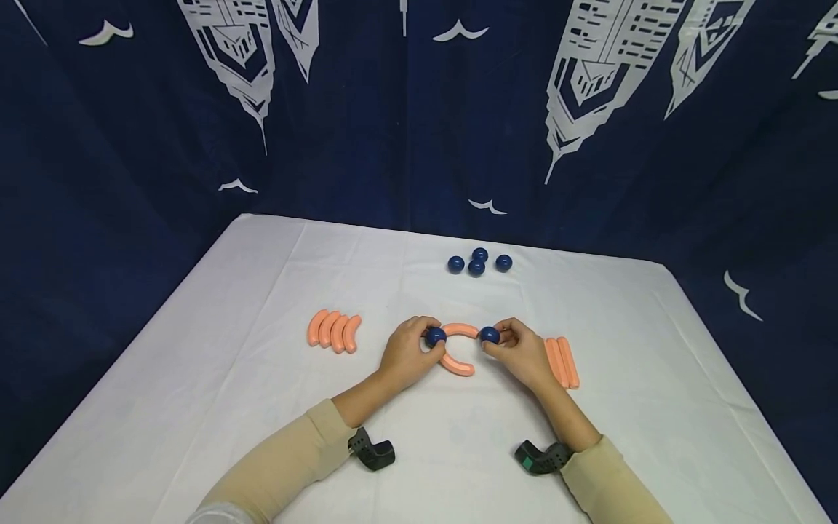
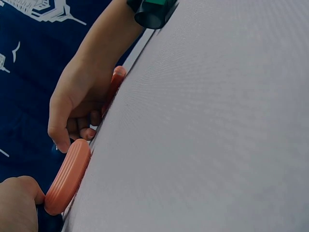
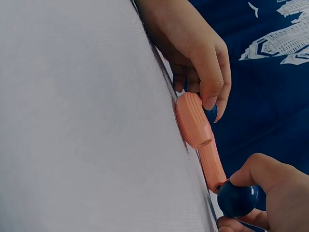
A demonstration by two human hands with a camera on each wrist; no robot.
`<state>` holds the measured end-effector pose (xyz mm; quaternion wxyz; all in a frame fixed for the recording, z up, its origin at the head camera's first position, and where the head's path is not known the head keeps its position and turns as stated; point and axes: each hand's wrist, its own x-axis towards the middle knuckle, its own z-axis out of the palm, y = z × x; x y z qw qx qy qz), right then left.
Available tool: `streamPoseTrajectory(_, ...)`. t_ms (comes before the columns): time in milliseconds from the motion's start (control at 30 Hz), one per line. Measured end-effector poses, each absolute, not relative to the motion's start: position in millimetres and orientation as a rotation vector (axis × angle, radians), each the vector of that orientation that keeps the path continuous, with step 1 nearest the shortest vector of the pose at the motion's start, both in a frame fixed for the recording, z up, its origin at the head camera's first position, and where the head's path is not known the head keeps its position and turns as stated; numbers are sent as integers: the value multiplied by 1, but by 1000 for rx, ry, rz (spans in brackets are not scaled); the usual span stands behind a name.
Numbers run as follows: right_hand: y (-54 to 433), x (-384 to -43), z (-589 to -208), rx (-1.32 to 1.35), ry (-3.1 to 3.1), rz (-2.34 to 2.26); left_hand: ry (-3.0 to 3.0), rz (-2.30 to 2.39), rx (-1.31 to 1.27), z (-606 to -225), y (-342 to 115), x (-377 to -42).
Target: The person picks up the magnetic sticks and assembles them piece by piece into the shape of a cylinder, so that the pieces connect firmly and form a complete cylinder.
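My left hand (image 1: 409,354) pinches a dark blue ball (image 1: 435,335) between thumb and fingers. In my right hand (image 1: 521,354) another blue ball (image 1: 489,335) is held the same way; the right wrist view shows this ball (image 3: 236,198) with a hole facing an orange rod's end. A curved orange rod (image 1: 461,330) spans the two balls; whether it is joined to either, I cannot tell. Nearer me lies a second curved orange rod (image 1: 458,366), its far end close to the left ball. The left wrist view shows this ribbed rod (image 2: 68,176) up close.
Several blue balls (image 1: 476,268) sit near the table's back edge. To the left, several curved orange rods (image 1: 337,332) lie side by side. Straight orange rods (image 1: 568,362) rest beside my right hand. A white cloth covers the table (image 1: 425,451).
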<state>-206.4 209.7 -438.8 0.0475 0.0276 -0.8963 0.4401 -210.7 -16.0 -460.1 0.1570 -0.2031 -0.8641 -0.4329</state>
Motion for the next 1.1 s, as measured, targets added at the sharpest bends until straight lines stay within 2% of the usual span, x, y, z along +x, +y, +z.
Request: streamPoseTrajectory(1100,211,-208,-443,131,-2728,1280,-2460,-1264,-601,-461,-16,-211)
